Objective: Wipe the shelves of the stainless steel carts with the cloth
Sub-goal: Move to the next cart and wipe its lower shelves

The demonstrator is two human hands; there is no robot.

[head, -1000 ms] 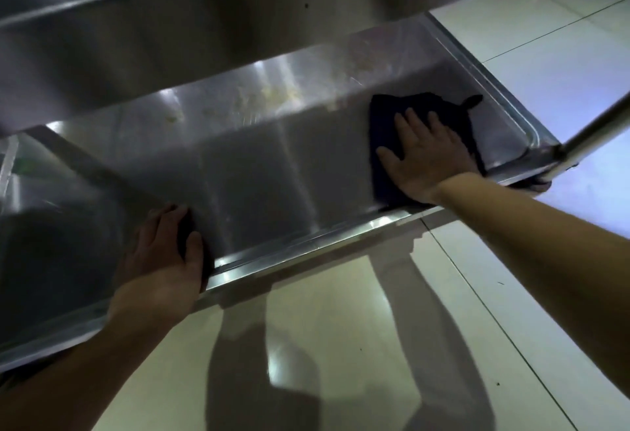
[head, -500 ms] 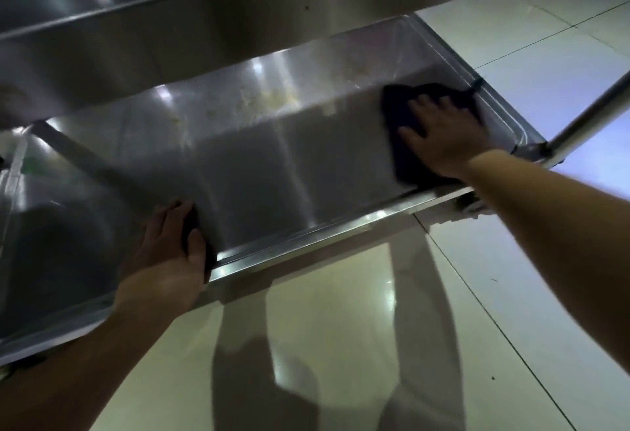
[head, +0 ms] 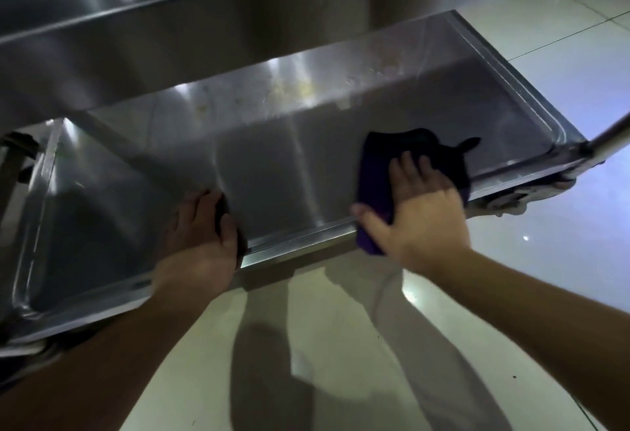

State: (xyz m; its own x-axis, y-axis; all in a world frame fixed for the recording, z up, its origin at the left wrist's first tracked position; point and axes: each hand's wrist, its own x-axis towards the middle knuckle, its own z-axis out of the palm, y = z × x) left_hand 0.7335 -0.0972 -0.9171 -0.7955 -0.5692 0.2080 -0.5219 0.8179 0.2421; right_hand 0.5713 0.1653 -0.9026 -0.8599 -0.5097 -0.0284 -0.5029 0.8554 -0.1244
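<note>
— What are the right hand's fingers doing?

— The right hand (head: 421,222), right of centre in the frame, lies flat with its fingers (head: 405,174) straight and spread, pressing down on a dark purple folded cloth (head: 375,171). Nothing is curled round the fabric. The cloth lies on the lower stainless steel cart shelf (head: 306,157), its near end draped over the shelf's front rim, a loose corner sticking out toward the right.

— And the left?

— The left hand (head: 201,236), lower centre-left, grips the same front rim: fingers curled over it into the tray, thumb along the edge.

— What surrounds them?

— Above, filling the upper left of the frame, the broad steel upper shelf (head: 170,38) overhangs and hides the back of the lower one. Pale smears (head: 289,89) mark the lower shelf just beneath that overhang. At the right edge a steel tubular post (head: 610,134) rises from the shelf's corner. Below is glossy pale tiled floor (head: 341,345), crossed by the shadows of both forearms.
</note>
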